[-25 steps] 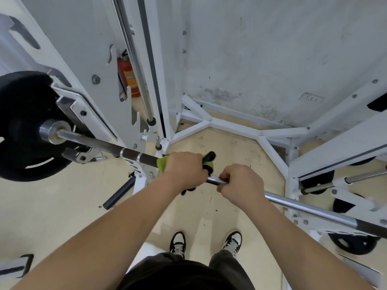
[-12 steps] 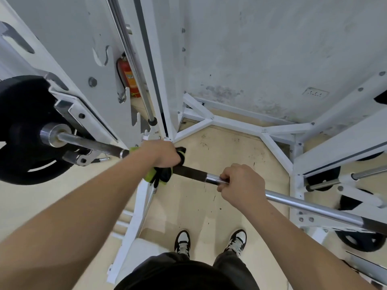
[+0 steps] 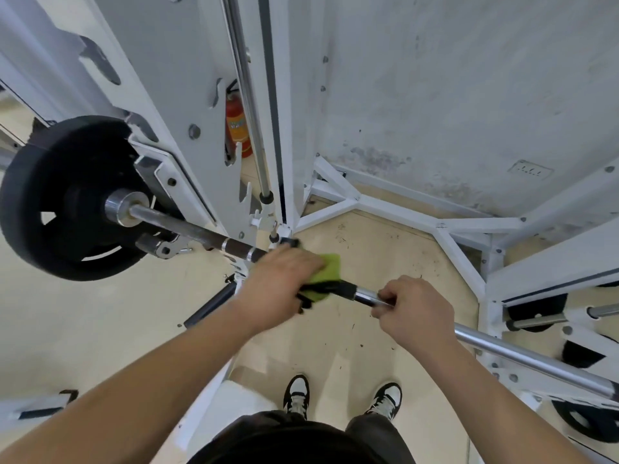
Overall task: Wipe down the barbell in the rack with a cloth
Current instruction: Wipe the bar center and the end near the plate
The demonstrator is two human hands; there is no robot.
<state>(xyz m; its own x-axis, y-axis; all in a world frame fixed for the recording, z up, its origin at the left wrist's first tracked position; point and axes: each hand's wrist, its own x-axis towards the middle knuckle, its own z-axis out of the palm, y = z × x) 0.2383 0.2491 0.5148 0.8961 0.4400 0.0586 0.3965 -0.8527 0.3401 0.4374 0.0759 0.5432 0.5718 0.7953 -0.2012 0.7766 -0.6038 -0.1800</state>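
Nearest, shoes [image 3: 341, 398] planted on the floor. Above them, right hand [image 3: 413, 311] fisted bare on the bar [image 3: 522, 351]; left hand [image 3: 279, 284] clamped over a green cloth [image 3: 330, 266] wrapped on it. Beyond, black plate [image 3: 67, 195], white rack [image 3: 187, 95].

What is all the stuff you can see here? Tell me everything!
barbell: one, silver with dark bands, across the rack from left to right
cloth: one, green and black, wrapped on the barbell under the left hand
weight plate: one big black one, on the barbell's left end
rack: one, white metal, around the barbell and along the floor
fire extinguisher: one, red, behind the rack by the wall
wall: grey-white, stained low down
floor: pale, scuffed
shoes: two, black and white, bottom middle
left hand: pressing the cloth on the barbell
right hand: gripping the bare barbell
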